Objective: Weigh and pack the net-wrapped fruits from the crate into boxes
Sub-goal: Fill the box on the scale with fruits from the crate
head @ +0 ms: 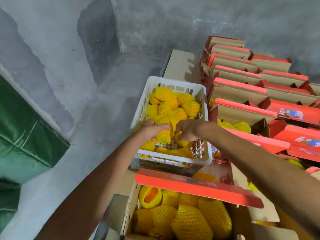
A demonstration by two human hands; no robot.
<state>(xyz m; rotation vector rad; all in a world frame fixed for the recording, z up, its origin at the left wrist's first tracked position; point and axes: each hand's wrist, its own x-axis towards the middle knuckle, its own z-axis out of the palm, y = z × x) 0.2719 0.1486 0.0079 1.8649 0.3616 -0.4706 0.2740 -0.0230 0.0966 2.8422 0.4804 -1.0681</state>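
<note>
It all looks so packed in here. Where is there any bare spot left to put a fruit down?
Bare spots: the grey floor left of the white crate, and the brown cardboard behind it. Crowded: the crate's far end, the open box nearest the camera, and the red boxes on the right.

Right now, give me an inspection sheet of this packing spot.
Surface: grey concrete floor, stained.
Job's things: white crate part full of net-wrapped fruits; near box open and holding wrapped fruit; rows of red boxes at right, flaps up.
Clutter: loose yellow net below the crate.
Fingers: left hand grips a wrapped fruit in the crate; right hand pinches its net.
Cables: nothing seen.
Surroundings: grey wall; green sheet at left.
</note>
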